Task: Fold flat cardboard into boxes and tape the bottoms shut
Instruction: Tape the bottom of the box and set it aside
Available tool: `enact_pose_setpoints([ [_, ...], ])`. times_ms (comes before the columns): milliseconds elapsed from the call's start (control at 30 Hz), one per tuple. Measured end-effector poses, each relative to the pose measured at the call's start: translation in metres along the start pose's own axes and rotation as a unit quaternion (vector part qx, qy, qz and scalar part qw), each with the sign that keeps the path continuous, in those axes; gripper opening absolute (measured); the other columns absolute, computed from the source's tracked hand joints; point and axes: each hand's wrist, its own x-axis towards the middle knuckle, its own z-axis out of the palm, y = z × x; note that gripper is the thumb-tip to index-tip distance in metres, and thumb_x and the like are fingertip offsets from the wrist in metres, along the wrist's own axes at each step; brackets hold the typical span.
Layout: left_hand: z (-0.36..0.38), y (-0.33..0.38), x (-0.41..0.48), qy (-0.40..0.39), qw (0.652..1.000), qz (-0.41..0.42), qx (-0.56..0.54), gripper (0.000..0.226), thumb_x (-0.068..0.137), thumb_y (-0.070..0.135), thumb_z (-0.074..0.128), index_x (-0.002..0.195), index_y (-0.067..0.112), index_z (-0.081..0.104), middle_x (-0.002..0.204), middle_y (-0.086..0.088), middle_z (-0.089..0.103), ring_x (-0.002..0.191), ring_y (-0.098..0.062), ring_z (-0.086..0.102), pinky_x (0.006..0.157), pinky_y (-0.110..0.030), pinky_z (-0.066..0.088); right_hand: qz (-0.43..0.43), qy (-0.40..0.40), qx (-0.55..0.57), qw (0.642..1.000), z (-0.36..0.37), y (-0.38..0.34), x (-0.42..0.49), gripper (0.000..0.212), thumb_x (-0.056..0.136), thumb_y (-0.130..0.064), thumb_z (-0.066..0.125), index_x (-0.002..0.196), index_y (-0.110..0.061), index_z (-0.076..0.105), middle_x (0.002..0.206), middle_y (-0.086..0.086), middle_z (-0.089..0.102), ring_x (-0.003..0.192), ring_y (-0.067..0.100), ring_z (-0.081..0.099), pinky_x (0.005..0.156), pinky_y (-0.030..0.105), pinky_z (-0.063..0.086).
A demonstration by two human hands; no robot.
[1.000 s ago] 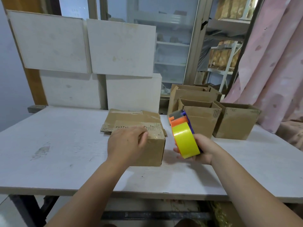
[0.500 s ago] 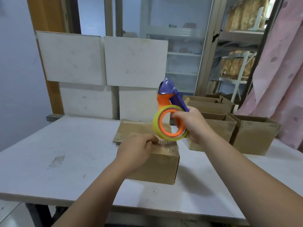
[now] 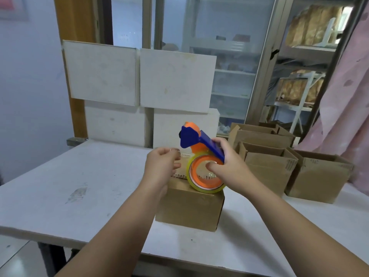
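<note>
The taping step is in hand. The small brown cardboard box (image 3: 189, 208) sits mid-table on the white table (image 3: 79, 176). The right hand (image 3: 227, 166) grips the blue-and-orange tape dispenser (image 3: 201, 140), its yellowish roll resting on the box's top. The left hand (image 3: 161, 164) hovers just left, fingers curled; whether it pinches clear tape I cannot tell. Next, probably, comes drawing tape along the seam and pressing it flat.

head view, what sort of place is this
Probably a small packing or stock room: open cardboard boxes on a white worktable, a tape dispenser in use, and shelves of wrapped bundles behind.
</note>
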Motion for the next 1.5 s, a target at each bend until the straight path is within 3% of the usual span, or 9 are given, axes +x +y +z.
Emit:
enact_pose_setpoints([
  [167,0.004,0.015,-0.002,-0.014,0.994,-0.074,-0.084,0.006,0.092,0.025,0.055,0.09,0.022,0.059,0.09,0.001,0.064,0.084,-0.016,0.064,0.086,-0.034,0.043,-0.022,-0.015,0.022,0.999,-0.002,-0.005,-0.001,0.058,0.086,-0.009,0.066,0.121,-0.041,0.033,0.104,-0.024,0.045,0.091,0.007,0.055,0.06,0.009,0.045],
  [400,0.002,0.005,-0.003,0.062,0.985,-0.046,-0.157,0.011,0.088,0.011,0.055,0.081,0.016,0.062,0.088,-0.002,0.064,0.082,-0.017,0.062,0.088,-0.038,0.047,-0.045,0.023,0.011,0.999,0.007,-0.003,-0.003,0.061,0.083,-0.01,0.069,0.122,-0.042,0.034,0.117,-0.012,0.048,0.103,0.012,0.052,0.073,0.019,0.047],
  [600,-0.01,0.001,0.014,-0.018,0.994,-0.071,-0.078,0.012,0.09,0.021,0.063,0.095,0.011,0.061,0.103,-0.003,0.066,0.092,-0.02,0.067,0.074,-0.026,0.051,-0.03,0.021,0.006,0.999,-0.002,0.004,-0.007,0.061,0.084,-0.009,0.068,0.124,-0.041,0.033,0.114,-0.012,0.048,0.097,0.008,0.054,0.067,0.016,0.046],
  [733,-0.019,0.0,0.021,-0.038,0.993,-0.098,-0.06,0.013,0.094,0.021,0.058,0.094,0.009,0.061,0.104,-0.007,0.068,0.081,-0.018,0.069,0.069,-0.025,0.054,-0.021,-0.007,0.029,0.999,-0.009,0.002,-0.008,0.061,0.083,-0.008,0.07,0.124,-0.038,0.036,0.108,-0.017,0.05,0.091,0.011,0.057,0.054,0.011,0.044],
  [867,-0.019,-0.003,0.02,-0.002,0.993,-0.085,-0.085,0.012,0.092,0.019,0.062,0.096,0.009,0.064,0.102,-0.004,0.068,0.083,-0.022,0.069,0.067,-0.026,0.053,-0.065,-0.016,-0.001,0.998,-0.013,-0.007,0.002,0.053,0.079,-0.001,0.068,0.108,-0.039,0.046,0.105,-0.006,0.057,0.092,0.018,0.059,0.075,0.034,0.052],
  [1033,-0.018,-0.007,0.017,0.026,0.99,-0.063,-0.126,0.011,0.093,0.02,0.061,0.098,0.01,0.063,0.095,0.0,0.069,0.082,-0.019,0.07,0.066,-0.025,0.054,-0.043,-0.013,0.063,0.997,-0.005,-0.005,0.017,0.053,0.083,0.001,0.066,0.114,-0.036,0.044,0.105,-0.009,0.054,0.093,0.012,0.057,0.077,0.025,0.048],
  [1200,-0.019,-0.021,0.016,0.093,0.984,-0.02,-0.152,0.011,0.091,0.015,0.063,0.088,0.004,0.064,0.089,-0.009,0.067,0.076,-0.019,0.068,0.053,-0.021,0.053,-0.002,-0.029,0.085,0.996,0.006,0.017,0.015,0.053,0.084,0.001,0.065,0.116,-0.035,0.042,0.11,0.0,0.055,0.101,0.024,0.057,0.084,0.041,0.052],
  [1333,-0.019,-0.031,0.014,0.141,0.983,0.032,-0.116,0.011,0.09,0.015,0.064,0.085,0.006,0.066,0.083,-0.009,0.065,0.067,-0.014,0.067,0.062,-0.023,0.055,-0.008,-0.027,0.091,0.995,0.01,0.021,0.013,0.047,0.088,-0.013,0.067,0.118,-0.036,0.039,0.112,-0.006,0.054,0.102,0.018,0.058,0.086,0.037,0.053],
  [1500,-0.025,-0.036,0.016,0.149,0.977,-0.008,-0.15,0.014,0.092,0.013,0.062,0.081,0.004,0.066,0.073,-0.006,0.061,0.061,-0.012,0.06,0.061,-0.018,0.051,-0.026,-0.02,0.11,0.993,0.014,0.01,0.011,0.053,0.073,-0.05,0.062,0.12,-0.038,0.041,0.11,-0.012,0.056,0.1,0.013,0.058,0.08,0.024,0.053],
])
